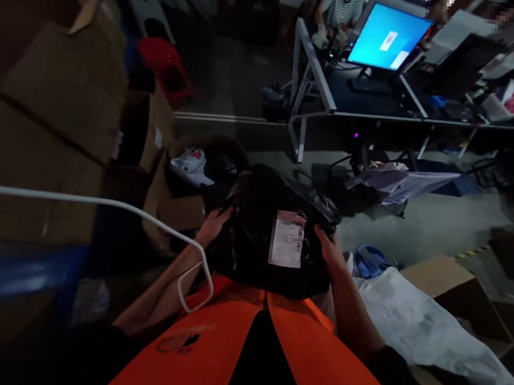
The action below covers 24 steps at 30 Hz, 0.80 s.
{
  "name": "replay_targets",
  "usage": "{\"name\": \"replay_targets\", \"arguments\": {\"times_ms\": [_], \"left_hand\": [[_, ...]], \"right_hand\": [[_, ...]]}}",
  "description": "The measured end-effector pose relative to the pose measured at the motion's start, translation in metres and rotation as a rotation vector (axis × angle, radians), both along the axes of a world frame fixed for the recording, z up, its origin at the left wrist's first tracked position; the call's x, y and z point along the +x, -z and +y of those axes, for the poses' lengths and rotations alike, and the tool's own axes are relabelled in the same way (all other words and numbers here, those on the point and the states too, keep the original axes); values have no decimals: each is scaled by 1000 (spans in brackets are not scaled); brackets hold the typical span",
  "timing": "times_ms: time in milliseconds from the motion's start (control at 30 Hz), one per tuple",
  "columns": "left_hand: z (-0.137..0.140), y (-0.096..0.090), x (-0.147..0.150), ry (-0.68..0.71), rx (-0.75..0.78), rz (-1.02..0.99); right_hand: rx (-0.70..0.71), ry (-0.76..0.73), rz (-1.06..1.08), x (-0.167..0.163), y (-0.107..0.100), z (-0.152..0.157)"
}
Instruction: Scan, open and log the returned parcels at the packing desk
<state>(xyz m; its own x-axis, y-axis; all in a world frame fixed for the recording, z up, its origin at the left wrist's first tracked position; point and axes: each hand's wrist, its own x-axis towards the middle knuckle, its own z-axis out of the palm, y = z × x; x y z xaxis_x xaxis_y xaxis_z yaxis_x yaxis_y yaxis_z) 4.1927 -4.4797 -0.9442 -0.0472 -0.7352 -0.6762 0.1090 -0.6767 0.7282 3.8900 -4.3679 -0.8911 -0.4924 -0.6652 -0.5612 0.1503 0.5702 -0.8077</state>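
A black plastic parcel bag [250,242] is held in front of my orange vest, level with my waist. On its face sits a white shipping label [287,244], its print too blurred to read. My left hand [215,225] grips the bag's left side, and my right hand [326,242] is closed on the right side. The fingers of both hands are partly hidden behind the plastic. Just beyond the bag's left edge stands an open cardboard box [171,213] with a white plastic bag [193,166] inside.
Large cardboard boxes [53,83] are stacked at left, near a red stool [164,70]. A white cable [141,211] crosses at lower left. Ahead is a desk [358,102] with a lit monitor [391,38] and a person in stripes [342,5]. White sheeting [438,324] and open boxes lie right.
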Motion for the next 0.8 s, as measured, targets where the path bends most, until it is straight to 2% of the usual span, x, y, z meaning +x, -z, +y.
{"name": "replay_targets", "arguments": {"times_ms": [100,267,367,500,567,667,733,800], "left_hand": [[-61,18,-44,45,39,-15],[-151,66,-122,52,111,-24],[-200,88,-169,29,170,-2],[-260,94,-217,-31,210,47],[-288,92,-223,-68,203,74],[-326,99,-207,-163,210,53],[-347,115,-187,-249,211,-19],[-370,140,-167,-290,168,-77]], "right_hand": [[21,78,-24,-32,22,-40],[78,127,-22,-106,67,-131],[119,93,-26,-160,78,-194],[155,43,-41,-214,82,-277],[173,-3,-67,-224,88,-319],[179,-114,-106,-218,110,-390],[173,-211,-130,-206,133,-444],[182,-313,-154,-193,160,-501]]}}
